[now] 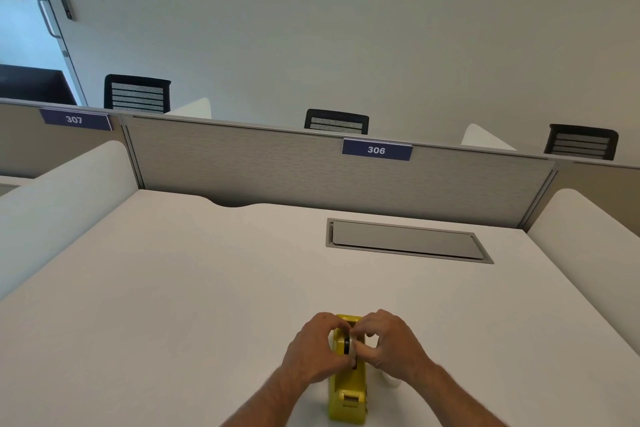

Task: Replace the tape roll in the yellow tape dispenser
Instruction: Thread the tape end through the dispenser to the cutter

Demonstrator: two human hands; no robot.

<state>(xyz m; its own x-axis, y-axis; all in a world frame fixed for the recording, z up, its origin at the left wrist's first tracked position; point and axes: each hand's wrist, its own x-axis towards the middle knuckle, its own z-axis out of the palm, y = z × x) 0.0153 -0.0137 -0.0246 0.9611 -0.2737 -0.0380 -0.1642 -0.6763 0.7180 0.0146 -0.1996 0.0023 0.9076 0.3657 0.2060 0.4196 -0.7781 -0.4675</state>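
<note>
A yellow tape dispenser (348, 392) stands on the white desk (194, 288) near its front edge, cutter end toward me. A pale tape roll (352, 346) with a black core sits in the dispenser's top slot. My left hand (317, 348) grips the roll and dispenser from the left side. My right hand (393, 345) pinches the roll from the right, fingers curled over it. A second clear roll (389, 380) lies on the desk partly hidden under my right wrist.
A grey cable hatch (408, 241) is set into the desk at the back right. A grey partition (311, 170) labelled 306 closes the far edge, with white side dividers left and right. Black chairs stand beyond it.
</note>
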